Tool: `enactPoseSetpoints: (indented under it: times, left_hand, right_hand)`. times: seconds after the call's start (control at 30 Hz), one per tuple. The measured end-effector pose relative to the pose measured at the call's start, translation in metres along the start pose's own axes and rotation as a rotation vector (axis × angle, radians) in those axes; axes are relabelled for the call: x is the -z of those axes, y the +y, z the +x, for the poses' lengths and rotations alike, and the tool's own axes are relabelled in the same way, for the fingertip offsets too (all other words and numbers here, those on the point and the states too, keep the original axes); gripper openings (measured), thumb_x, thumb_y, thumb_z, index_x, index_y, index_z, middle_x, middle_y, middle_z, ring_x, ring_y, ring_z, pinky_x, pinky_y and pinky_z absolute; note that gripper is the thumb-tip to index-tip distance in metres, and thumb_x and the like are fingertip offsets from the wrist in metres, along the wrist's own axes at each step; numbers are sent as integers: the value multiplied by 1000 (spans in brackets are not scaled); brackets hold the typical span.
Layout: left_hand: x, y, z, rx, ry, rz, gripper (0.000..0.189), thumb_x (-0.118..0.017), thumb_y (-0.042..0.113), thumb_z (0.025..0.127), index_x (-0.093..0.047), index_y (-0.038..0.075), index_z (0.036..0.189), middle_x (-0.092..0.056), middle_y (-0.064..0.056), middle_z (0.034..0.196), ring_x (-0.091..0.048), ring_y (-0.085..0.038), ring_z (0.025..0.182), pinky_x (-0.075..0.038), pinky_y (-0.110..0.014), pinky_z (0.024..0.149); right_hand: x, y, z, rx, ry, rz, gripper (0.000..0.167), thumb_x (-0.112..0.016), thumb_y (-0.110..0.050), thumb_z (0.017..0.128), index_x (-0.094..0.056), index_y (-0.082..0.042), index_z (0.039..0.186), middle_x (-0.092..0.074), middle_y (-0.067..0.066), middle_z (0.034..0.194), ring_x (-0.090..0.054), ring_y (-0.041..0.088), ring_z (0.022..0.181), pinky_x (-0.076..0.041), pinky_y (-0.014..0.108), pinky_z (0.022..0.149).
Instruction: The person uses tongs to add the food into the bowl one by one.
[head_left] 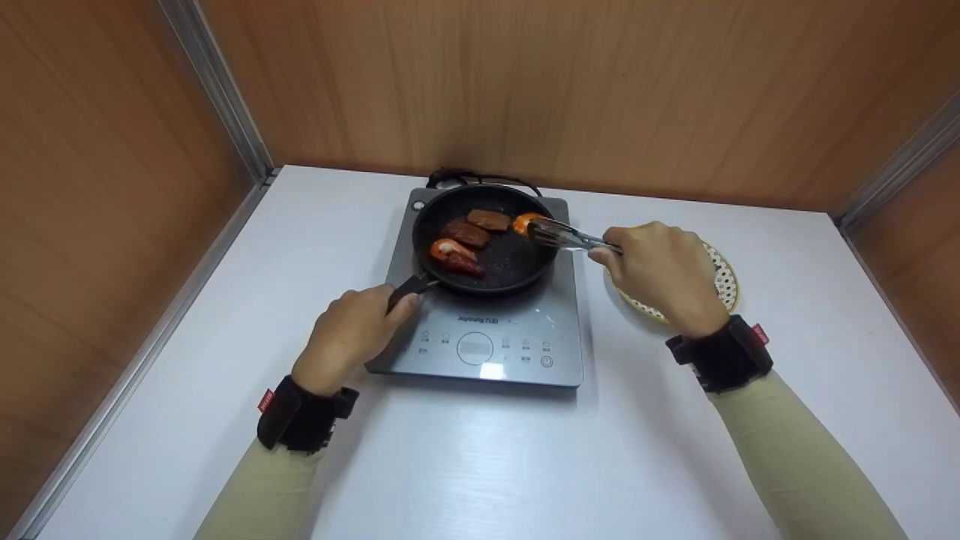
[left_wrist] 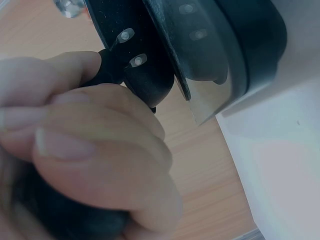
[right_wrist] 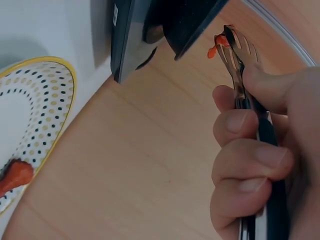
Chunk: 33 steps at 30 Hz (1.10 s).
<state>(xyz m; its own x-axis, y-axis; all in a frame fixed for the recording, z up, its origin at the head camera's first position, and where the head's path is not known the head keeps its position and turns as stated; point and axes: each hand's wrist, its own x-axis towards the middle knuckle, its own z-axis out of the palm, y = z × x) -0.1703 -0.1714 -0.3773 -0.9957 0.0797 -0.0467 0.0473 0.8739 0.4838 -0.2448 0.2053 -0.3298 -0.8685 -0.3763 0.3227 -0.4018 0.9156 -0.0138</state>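
Note:
My left hand (head_left: 349, 334) grips the black handle (head_left: 407, 291) of a frying pan (head_left: 517, 264), fingers wrapped round it in the left wrist view. The pan sits on an induction cooker (head_left: 442, 315). Tongs (head_left: 566, 235) are held in my right hand (head_left: 664, 270), and their fork-like tips pinch an orange shrimp (head_left: 523, 223) over the pan's right side. Two brown meat pieces (head_left: 489, 220), another orange-and-white shrimp (head_left: 448, 249) and a dark red piece (head_left: 463, 265) lie in the pan's left and upper part.
A dotted plate (head_left: 726, 285) with a yellow rim stands right of the cooker, partly behind my right hand. An orange-red piece of food (right_wrist: 19, 174) lies on it. A black cord (head_left: 487, 177) runs behind the pan. Wooden panels (head_left: 525, 90) enclose the white table (head_left: 465, 457).

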Motion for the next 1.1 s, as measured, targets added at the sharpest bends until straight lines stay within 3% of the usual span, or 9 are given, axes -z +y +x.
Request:
enactPoseSetpoints:
  times: [0.1, 0.33, 0.73, 0.9, 1.1]
  left_hand:
    - [-1, 0, 1, -4, 1, -1, 41, -54, 42, 111, -55, 10, 85, -48, -3, 70, -51, -23, 65, -33, -34, 56]
    - [-1, 0, 1, -3, -6, -3, 42, -53, 42, 111, -55, 11, 85, -50, -3, 71, -52, -23, 65, -34, -34, 56]
    - [-1, -2, 1, -5, 8, 13, 42, -53, 42, 111, -55, 10, 83, -48, -3, 70, -51, -23, 64, -33, -34, 54]
    - [-2, -2, 1, 0, 4, 7, 42, -52, 43, 111, -55, 11, 84, -47, -3, 69, -51, -23, 64, -33, -34, 54]
    - [-2, -2, 1, -1, 7, 7, 42, -53, 42, 111, -54, 11, 83, -46, -3, 69, -51, -23, 64, -32, -34, 55]
  right_hand:
    - [-7, -8, 13, 20, -10, -40, 34, -69, -44, 102, -68, -14, 85, -60, 9, 66, -57, 34, 58, -45, 55, 50]
    - [-14, -23, 36, 40, -16, -154, 28, -73, -36, 99, -77, -9, 90, -67, 18, 71, -64, 43, 61, -49, 60, 53]
    - [-16, -45, 49, 5, -70, -236, 32, -77, -34, 97, -79, -2, 94, -70, 17, 74, -66, 36, 64, -52, 52, 56]
    - [-11, -39, 47, -7, -94, -210, 38, -73, -40, 99, -76, -3, 93, -69, 17, 75, -67, 38, 65, -52, 54, 57]
    - [4, -12, 35, -65, -86, -83, 44, -65, -49, 102, -72, -5, 101, -70, 20, 83, -66, 48, 72, -49, 62, 61]
